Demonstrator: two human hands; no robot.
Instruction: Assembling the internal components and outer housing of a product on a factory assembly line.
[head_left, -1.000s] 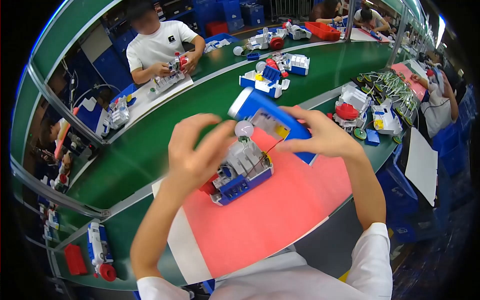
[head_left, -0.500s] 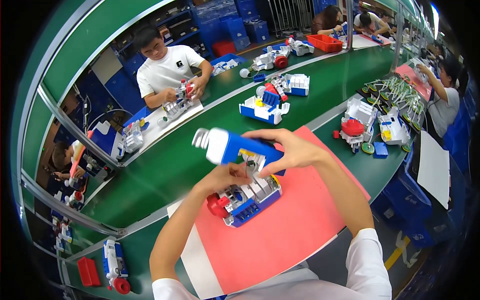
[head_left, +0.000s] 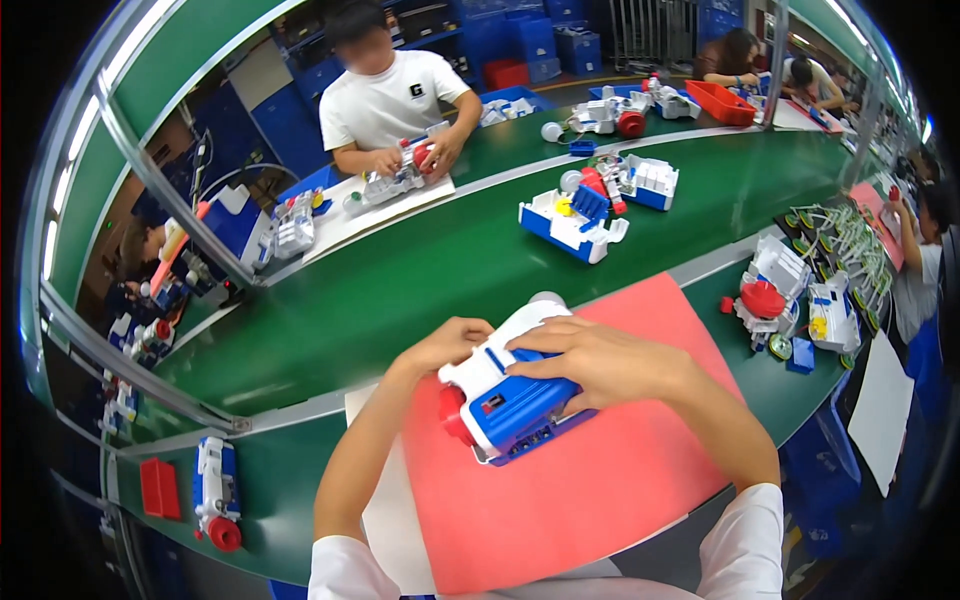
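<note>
Right hand [head_left: 612, 362] clasps casing [head_left: 520, 405]; mat [head_left: 535, 515] open to edge.

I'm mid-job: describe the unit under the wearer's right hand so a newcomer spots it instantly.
Find the large pink sheet on the near green table, at lower middle. On it sits a blue-and-white unit with a red part at its left end. Unlike the similar unit further left, lying directly on green, it has the right hand over its top.

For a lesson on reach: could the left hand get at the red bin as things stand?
Probably, with a stretch: the bin looks uncovered, though a blue-white unit lies between it and the left hand.
</note>
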